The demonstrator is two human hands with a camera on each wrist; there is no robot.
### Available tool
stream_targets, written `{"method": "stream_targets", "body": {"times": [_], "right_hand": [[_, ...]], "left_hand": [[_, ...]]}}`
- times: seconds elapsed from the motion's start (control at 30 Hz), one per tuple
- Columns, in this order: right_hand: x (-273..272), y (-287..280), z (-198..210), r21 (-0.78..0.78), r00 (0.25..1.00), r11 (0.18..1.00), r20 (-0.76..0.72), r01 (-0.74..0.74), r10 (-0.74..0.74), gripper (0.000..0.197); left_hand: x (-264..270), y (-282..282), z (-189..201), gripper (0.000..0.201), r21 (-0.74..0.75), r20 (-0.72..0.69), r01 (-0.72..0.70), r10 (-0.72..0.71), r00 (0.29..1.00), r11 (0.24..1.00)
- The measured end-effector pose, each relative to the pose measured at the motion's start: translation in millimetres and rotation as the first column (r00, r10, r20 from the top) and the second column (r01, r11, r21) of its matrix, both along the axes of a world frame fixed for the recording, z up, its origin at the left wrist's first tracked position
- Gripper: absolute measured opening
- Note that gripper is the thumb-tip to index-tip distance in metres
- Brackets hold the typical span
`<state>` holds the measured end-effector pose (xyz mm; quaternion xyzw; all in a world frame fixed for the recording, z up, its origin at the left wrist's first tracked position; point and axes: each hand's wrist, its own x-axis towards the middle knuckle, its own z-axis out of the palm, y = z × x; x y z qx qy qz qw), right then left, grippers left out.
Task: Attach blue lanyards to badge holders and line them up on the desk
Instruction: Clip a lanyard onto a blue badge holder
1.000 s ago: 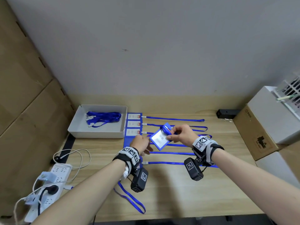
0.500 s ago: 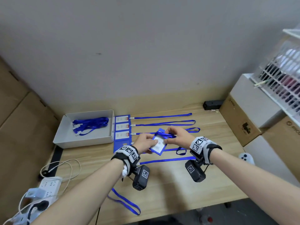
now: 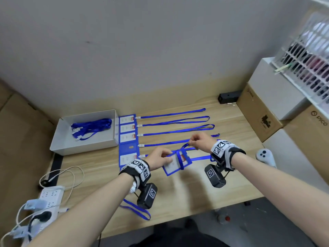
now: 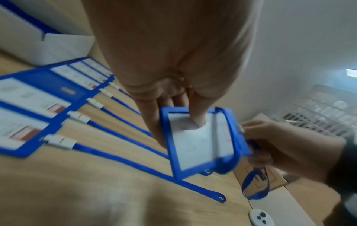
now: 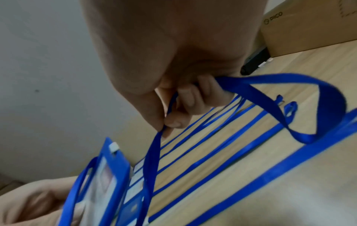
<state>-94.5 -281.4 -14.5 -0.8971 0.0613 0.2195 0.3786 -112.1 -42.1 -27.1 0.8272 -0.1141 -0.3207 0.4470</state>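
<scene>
My left hand [image 3: 166,157] holds a blue-framed badge holder [image 3: 175,164] just above the desk, thumb on its clear face [image 4: 197,122]. A blue lanyard [image 3: 185,146] loops across the holder's right part and runs up to my right hand [image 3: 192,142], which pinches the strap [image 5: 154,152] between thumb and forefinger, up and right of the holder. The white clip [image 5: 114,147] sits at the holder's top edge. Behind lies a row of finished badges [image 3: 127,129] with lanyards stretched to the right.
A white tray [image 3: 85,148] at the back left holds loose lanyards [image 3: 90,126]. Cardboard boxes [image 3: 258,114] line the right side, with a white controller [image 3: 265,156] beside them. A power strip [image 3: 48,198] lies at the left. One lanyard [image 3: 135,209] hangs over the front edge.
My right hand has left the holder's top and pulled up and right, drawing the strap out. The left hand has brought the holder lower and flatter. The head view swung right.
</scene>
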Motion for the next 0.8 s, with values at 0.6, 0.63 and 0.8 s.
{"method": "stream_targets", "body": {"times": [0.6, 0.63, 0.8], "right_hand": [[-78, -101, -123, -0.434, 0.957, 0.896, -0.288, -0.09, -0.044, 0.017], [-79, -107, -125, -0.467, 0.958, 0.88, -0.282, -0.09, -0.052, 0.018], [-80, -134, -132, -0.524, 0.959, 0.85, -0.266, -0.058, -0.098, 0.018]], "left_hand": [[-78, 39, -115, 0.016, 0.42, -0.215, 0.122, -0.033, 0.976, 0.899], [-78, 37, -118, 0.017, 0.455, -0.202, 0.107, -0.015, 0.979, 0.884], [-76, 38, -125, 0.019, 0.561, -0.155, 0.013, 0.089, 0.984, 0.828]]}}
